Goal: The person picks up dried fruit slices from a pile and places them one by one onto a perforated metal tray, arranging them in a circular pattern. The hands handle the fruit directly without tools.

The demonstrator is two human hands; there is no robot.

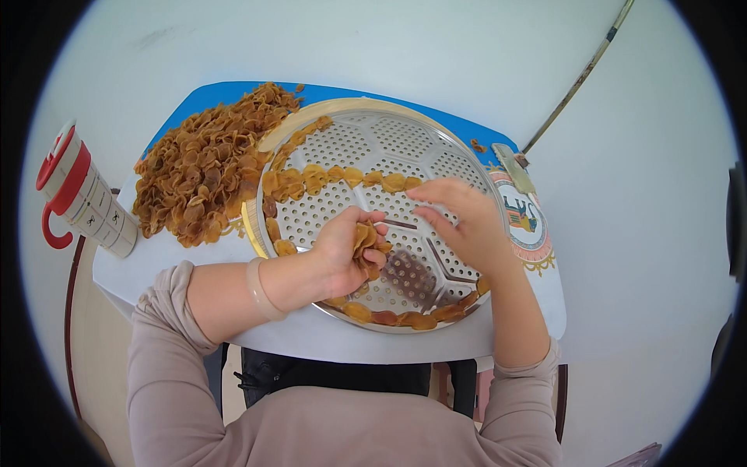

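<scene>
A round perforated stainless-steel steamer tray [344,140] lies before me. My left hand [344,257] is above its near left part, with the fingers curled around a bunch of dried amber-brown slices [365,242]. My right hand [464,219] is over the right half, its thumb and index finger apart with no slice visible between them. Its index fingertip is by the right end of a row of slices [353,176] that crosses the tray. More slices [357,312] follow the near rim, and others run along the left rim. Part of the tray is hidden by my hands and forearms.
A large heap of the same slices [204,169] lies left of the tray, partly on a blue sheet [224,91]. A white tumbler with a red lid and handle [96,192] stands at the table's left edge. At the right lies a pale flat block [513,168].
</scene>
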